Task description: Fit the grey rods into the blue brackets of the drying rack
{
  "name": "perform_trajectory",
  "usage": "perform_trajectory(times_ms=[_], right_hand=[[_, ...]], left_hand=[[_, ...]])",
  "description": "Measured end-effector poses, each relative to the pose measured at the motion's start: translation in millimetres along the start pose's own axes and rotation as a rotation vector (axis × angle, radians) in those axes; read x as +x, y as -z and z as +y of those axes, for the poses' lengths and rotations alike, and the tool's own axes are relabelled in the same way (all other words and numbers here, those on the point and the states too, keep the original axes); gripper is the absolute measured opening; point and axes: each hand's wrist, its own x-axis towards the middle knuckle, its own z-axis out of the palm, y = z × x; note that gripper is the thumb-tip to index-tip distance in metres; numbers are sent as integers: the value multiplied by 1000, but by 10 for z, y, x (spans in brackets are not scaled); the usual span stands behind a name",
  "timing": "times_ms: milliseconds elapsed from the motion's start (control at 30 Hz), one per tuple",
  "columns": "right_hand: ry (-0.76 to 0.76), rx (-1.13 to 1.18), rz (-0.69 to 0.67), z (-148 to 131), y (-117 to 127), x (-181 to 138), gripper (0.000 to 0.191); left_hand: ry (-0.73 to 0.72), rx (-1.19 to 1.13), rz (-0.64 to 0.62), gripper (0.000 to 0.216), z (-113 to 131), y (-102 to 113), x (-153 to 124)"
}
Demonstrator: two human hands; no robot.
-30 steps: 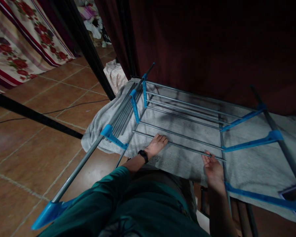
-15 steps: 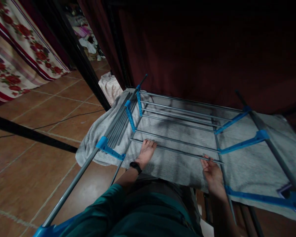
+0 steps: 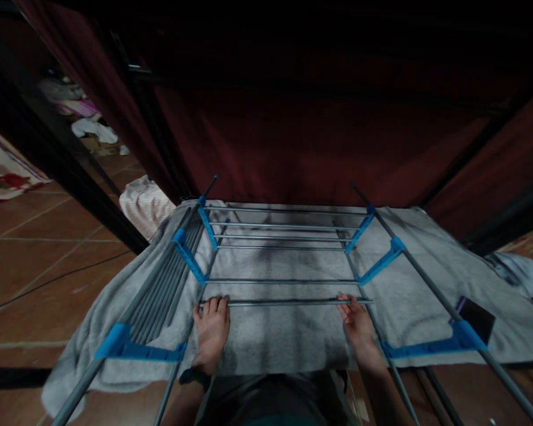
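A loose grey metal rod (image 3: pixel 284 303) lies crosswise toward me, its ends reaching the frame's two inner side poles. Near its left end, my left hand (image 3: pixel 212 331) has its fingers curled over it. Toward the right end, my right hand (image 3: pixel 356 325) pinches it between thumb and fingers. Beyond the rod, a rack frame of grey tubes with blue plastic brackets (image 3: pixel 379 265) rests on a grey blanket (image 3: pixel 288 337). Several crossbars (image 3: pixel 279 281) span between its left and right brackets.
A bundle of several loose grey rods (image 3: pixel 166 290) lies on the blanket at the left. Under the right pole is a dark flat phone-like object (image 3: pixel 475 319). A dark red curtain (image 3: pixel 288 142) hangs behind. Black posts (image 3: pixel 93 171) stand at the left, above a tiled floor (image 3: pixel 26 302).
The camera view has turned, so the frame now appears more squarely ahead. Both hands stay on the same rod, which lies nearly level across the view.
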Motion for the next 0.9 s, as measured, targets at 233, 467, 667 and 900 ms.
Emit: perform_trajectory(times_ms=[233, 467, 667, 900], right_hand=[[-50, 36, 36, -19, -103, -57, 20], [-20, 47, 38, 25, -130, -50, 14], [-6, 69, 12, 56, -110, -41, 21], [-31, 75, 25, 9, -152, -69, 16]], left_hand=[[-13, 53, 20, 40, -4, -51, 20], [-23, 105, 6, 41, 20, -44, 50], [-54, 124, 32, 41, -10, -85, 59], [-22, 114, 6, 39, 26, -31, 78]])
